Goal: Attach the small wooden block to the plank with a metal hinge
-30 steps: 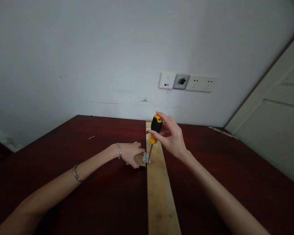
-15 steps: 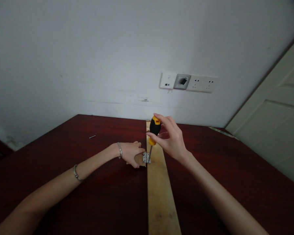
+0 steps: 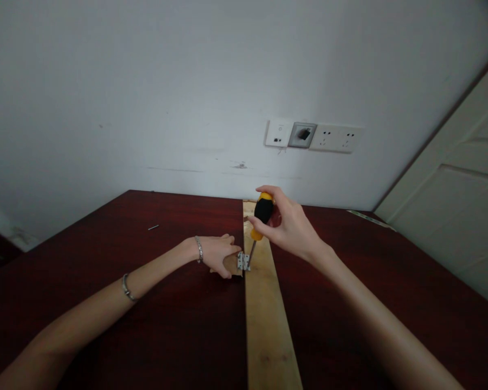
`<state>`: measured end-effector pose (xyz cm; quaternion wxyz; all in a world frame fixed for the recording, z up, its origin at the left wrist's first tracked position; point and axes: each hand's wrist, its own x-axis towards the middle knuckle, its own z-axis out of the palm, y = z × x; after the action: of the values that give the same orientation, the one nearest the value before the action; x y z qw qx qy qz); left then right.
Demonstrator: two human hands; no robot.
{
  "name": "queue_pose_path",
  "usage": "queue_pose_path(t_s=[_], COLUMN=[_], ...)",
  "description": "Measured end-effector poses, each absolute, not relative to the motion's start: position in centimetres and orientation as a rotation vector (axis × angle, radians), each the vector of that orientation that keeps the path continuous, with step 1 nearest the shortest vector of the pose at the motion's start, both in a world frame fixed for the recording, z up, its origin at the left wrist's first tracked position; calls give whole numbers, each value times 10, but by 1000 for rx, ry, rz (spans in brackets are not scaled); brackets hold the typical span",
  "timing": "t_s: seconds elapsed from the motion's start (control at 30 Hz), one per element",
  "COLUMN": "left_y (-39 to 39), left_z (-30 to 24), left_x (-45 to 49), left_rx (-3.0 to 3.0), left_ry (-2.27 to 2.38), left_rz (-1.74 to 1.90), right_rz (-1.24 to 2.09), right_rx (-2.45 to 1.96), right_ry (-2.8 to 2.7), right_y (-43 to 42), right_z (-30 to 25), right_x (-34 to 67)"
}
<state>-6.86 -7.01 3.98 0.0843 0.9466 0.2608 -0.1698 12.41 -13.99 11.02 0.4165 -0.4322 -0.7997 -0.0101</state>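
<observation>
A long pale wooden plank lies on the dark red table, running away from me. A small metal hinge sits at the plank's left edge, joining it to a small wooden block. My left hand presses on that block with its fingers curled over it. My right hand is closed round the black and yellow handle of a screwdriver. The screwdriver leans to the right and its tip rests on the hinge.
A small dark screw or nail lies on the table at the far left. Wall sockets are set in the white wall behind. A white door stands at the right, with a thin strip on the table's far right edge.
My right hand has shifted slightly right on the screwdriver handle, so the tool tilts more to the right. The left hand and block have stayed put.
</observation>
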Motion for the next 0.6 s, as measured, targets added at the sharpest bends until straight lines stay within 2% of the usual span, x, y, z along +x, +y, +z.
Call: queue_pose_path(t_s=[0.3, 0.6], left_y=[-71, -71], left_z=[40, 40], left_x=[-69, -69], left_rx=[2817, 2808], left_ry=[777, 791], left_rz=[-511, -519], right_rz=[-125, -201], right_rx=[-1215, -1288], right_ry=[-2356, -2610], right_y=[-140, -139], right_z=[154, 168], right_x=[121, 119])
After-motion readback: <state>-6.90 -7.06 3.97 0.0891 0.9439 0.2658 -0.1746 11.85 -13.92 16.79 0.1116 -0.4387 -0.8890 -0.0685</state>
